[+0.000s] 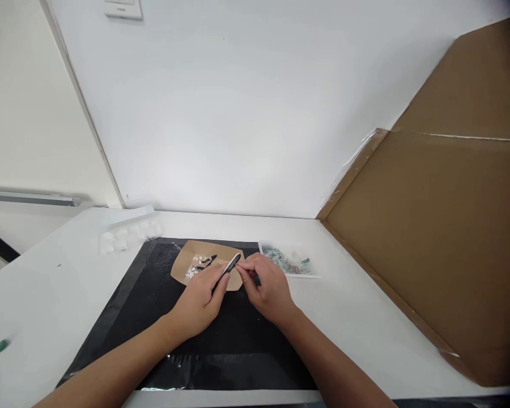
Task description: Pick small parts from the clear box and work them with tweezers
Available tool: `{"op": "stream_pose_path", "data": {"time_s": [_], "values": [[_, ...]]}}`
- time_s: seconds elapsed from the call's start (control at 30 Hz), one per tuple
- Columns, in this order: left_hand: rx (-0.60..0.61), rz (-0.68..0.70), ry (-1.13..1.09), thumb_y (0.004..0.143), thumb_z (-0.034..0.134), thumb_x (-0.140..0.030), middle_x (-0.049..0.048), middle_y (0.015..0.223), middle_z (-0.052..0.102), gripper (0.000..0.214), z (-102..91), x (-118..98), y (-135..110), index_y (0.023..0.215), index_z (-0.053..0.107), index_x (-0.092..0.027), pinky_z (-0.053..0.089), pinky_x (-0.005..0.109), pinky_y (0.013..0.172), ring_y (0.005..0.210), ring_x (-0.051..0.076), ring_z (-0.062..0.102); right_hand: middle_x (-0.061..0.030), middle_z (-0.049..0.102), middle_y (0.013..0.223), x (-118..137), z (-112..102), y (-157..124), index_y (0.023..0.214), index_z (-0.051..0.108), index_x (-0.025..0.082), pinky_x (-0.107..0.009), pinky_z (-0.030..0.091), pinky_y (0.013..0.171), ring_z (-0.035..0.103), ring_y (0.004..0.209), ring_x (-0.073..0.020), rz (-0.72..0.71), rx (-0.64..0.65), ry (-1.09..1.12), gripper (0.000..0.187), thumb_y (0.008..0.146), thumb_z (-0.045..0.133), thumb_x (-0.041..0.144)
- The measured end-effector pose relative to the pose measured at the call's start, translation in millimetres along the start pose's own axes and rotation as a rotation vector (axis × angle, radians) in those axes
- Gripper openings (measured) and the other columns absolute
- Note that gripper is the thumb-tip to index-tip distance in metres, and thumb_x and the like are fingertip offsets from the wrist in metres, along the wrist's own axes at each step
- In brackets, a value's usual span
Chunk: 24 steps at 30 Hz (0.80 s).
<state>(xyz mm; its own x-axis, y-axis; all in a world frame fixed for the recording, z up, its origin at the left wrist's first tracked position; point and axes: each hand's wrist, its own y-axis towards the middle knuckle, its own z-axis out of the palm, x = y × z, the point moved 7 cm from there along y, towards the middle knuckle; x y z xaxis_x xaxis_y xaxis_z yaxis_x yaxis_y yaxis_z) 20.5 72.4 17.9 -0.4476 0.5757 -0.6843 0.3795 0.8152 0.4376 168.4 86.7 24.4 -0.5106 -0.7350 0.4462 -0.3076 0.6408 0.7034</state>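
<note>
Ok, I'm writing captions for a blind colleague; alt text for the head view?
A left hand grips a slim black-and-white object, right hand at its tip, over a tan piece bearing white bits and black scraps on a black mat.

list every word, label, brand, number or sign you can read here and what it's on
None can be read.
Wall plate: tiny mark near its lower edge, too small and blurred to read.
Dark item in the left hand: no legible text.
</note>
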Motion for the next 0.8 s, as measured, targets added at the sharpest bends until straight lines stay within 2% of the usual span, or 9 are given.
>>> {"op": "stream_pose_path", "data": {"time_s": [0.23, 0.43, 0.57, 0.63, 0.8], "values": [[0.012, -0.016, 0.061, 0.108, 0.038, -0.03, 0.0084, 0.099, 0.071, 0.03, 0.9, 4.0, 0.9, 0.106, 0.066, -0.02, 0.051, 0.038, 0.085, 0.092, 0.025, 0.066, -0.0041, 0.066, 0.084, -3.6, 14.6, -2.6, 0.099, 0.059, 0.024, -0.033, 0.048, 0.069, 0.063, 0.076, -0.0196, -0.064, 0.105, -0.08, 0.009, 0.104, 0.052, 0.026], [0.04, 0.008, 0.081, 0.109, 0.035, -0.03, 0.0069, 0.092, 0.067, 0.03, 2.8, 2.9, 0.5, 0.099, 0.062, -0.02, 0.049, 0.036, 0.08, 0.086, 0.023, 0.063, -0.0036, 0.068, 0.082, 1.7, 13.1, -4.9, 0.095, 0.057, 0.024, -0.033, 0.044, 0.069, 0.063, 0.074, -0.0197, -0.129, 0.067, -0.147, 0.007, 0.102, 0.055, 0.026], [0.041, -0.004, 0.087, 0.11, 0.035, -0.031, 0.0037, 0.082, 0.062, 0.033, 2.2, 2.6, -0.3, 0.084, 0.054, -0.021, 0.047, 0.035, 0.077, 0.079, 0.021, 0.06, -0.0033, 0.068, 0.08, -3.5, 5.2, -1.8, 0.094, 0.058, 0.024, -0.033, 0.042, 0.07, 0.061, 0.071, -0.0189, -0.031, -0.039, -0.237, 0.01, 0.102, 0.055, 0.027], [0.042, -0.009, 0.087, 0.109, 0.036, -0.031, 0.0025, 0.079, 0.06, 0.035, 2.4, 3.0, -0.7, 0.08, 0.051, -0.022, 0.046, 0.034, 0.076, 0.077, 0.02, 0.06, -0.0032, 0.068, 0.081, -5.6, 4.4, -1.0, 0.093, 0.057, 0.023, -0.033, 0.041, 0.069, 0.061, 0.071, -0.0184, -0.004, -0.043, -0.231, 0.012, 0.103, 0.054, 0.027], [0.04, -0.022, 0.068, 0.11, 0.036, -0.033, 0.0017, 0.079, 0.058, 0.035, 1.2, 3.8, -0.6, 0.08, 0.05, -0.022, 0.046, 0.032, 0.069, 0.073, 0.019, 0.059, -0.0017, 0.068, 0.08, 7.5, 11.6, -1.0, 0.092, 0.055, 0.023, -0.033, 0.04, 0.072, 0.061, 0.072, -0.0174, -0.154, 0.07, -0.182, 0.012, 0.103, 0.053, 0.024]]}}
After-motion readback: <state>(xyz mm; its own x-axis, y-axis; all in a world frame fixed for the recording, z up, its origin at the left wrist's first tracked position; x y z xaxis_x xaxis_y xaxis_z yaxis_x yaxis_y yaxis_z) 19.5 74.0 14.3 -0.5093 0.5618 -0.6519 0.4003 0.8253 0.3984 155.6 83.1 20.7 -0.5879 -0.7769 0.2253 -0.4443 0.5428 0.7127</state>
